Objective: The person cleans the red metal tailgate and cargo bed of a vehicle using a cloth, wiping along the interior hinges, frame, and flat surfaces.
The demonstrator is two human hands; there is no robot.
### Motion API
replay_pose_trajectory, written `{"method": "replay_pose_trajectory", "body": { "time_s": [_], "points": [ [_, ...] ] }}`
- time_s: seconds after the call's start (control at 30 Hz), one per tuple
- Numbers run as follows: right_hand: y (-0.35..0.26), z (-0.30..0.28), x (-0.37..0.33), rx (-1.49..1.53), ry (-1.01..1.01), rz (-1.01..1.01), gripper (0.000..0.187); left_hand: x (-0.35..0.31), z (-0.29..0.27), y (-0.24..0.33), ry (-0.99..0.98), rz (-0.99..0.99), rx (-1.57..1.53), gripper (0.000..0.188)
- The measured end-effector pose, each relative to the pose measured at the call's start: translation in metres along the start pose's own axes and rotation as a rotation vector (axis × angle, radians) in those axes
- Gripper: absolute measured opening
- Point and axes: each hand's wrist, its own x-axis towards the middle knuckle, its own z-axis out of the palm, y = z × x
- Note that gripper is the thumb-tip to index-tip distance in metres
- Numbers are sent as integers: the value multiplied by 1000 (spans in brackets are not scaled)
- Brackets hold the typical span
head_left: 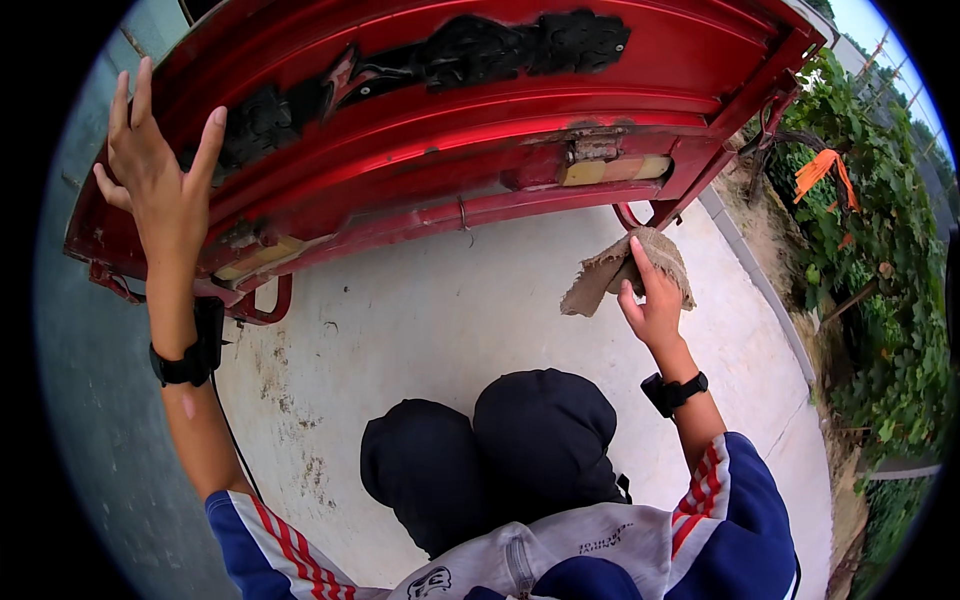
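My left hand [160, 180] is raised at the left end of a red metal panel [460, 185], which looks like the tailgate of a cargo vehicle. Its fingers are spread and nothing is in them; whether it touches the panel I cannot tell. A frayed brown cloth [660, 255] is in my right hand [652, 305], below the panel's right end. The index finger lies along the cloth, and part of the cloth hangs loose to the left. Black patches [470, 50] run across the panel's upper face. Lower down, a hinge [597, 147] sits above a yellowish reflective strip [615, 170].
Beneath me is a pale concrete floor [400, 310] with dark stains on the left. A grey wall [100, 400] rises at far left. On the right, a kerb [760, 280] borders soil and green vines [890, 330] with an orange strip [825, 178]. My bent knees [490, 440] are close below.
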Motion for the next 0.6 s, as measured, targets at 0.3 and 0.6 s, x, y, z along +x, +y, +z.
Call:
{"method": "replay_pose_trajectory", "body": {
  "time_s": [0.3, 0.6],
  "points": [
    [24, -24, 1, -82, 147, -31, 66, -40, -18, 63, 59, 75, -179, 71],
    [2, -46, -14, 23, -224, -81, 78, -121, 13, 247, -796, -52, -939, 71]
  ]
}}
